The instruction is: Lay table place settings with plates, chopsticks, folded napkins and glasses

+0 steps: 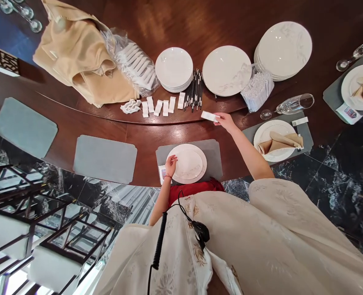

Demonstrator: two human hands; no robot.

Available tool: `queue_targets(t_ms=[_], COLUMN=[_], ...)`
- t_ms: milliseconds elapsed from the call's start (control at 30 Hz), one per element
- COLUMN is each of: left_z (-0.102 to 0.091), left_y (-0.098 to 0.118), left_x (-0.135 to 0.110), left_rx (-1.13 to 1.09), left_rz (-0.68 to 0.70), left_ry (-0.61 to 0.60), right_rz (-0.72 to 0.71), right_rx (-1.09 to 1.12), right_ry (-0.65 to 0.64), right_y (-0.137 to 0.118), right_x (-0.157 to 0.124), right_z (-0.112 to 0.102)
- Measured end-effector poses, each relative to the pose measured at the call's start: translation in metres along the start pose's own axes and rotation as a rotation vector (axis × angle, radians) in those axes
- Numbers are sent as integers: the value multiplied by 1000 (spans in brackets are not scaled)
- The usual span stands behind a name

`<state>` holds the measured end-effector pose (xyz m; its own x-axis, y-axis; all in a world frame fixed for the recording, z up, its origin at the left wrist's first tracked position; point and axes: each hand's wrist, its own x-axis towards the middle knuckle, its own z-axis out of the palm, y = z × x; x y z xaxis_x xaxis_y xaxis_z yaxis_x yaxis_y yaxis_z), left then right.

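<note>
Plate stacks point(174, 69) on dark wood point(181, 24) (beige cloth point(83, 61) nearby)

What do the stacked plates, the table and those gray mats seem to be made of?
The stacked plates look like glazed porcelain: white, with a glossy sheen. The table seems to be polished dark wood, showing grain and bright reflections. The gray mats have a smooth, matte surface, perhaps faux leather or felt; the look leaves it open.
</note>
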<state>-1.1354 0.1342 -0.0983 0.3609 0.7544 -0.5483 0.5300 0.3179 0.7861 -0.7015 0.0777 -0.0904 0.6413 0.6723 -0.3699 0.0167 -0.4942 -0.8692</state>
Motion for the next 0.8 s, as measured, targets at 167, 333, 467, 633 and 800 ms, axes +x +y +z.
queue_targets(t_ms=[167, 333, 467, 633, 800], left_z=[7, 10, 9, 4, 0], left_y=[-3, -11, -16, -23, -31], left_x=[-9, -16, -21, -27, -30], left_rx=[43, 98, 165, 223, 216], left_rz=[-7, -27, -20, 12, 19], left_ry=[-73, -118, -178, -214, -201], right_rz=[255, 180, 0, -150, -6], right_rx=[87, -152, -493, -676, -871], right_ry=[145, 32, -202, -220, -132], right_y=[69, 87, 74, 73, 97], right_x=[-104, -137, -123, -132, -165], right_z=[-13, -3, 23, 45, 35])
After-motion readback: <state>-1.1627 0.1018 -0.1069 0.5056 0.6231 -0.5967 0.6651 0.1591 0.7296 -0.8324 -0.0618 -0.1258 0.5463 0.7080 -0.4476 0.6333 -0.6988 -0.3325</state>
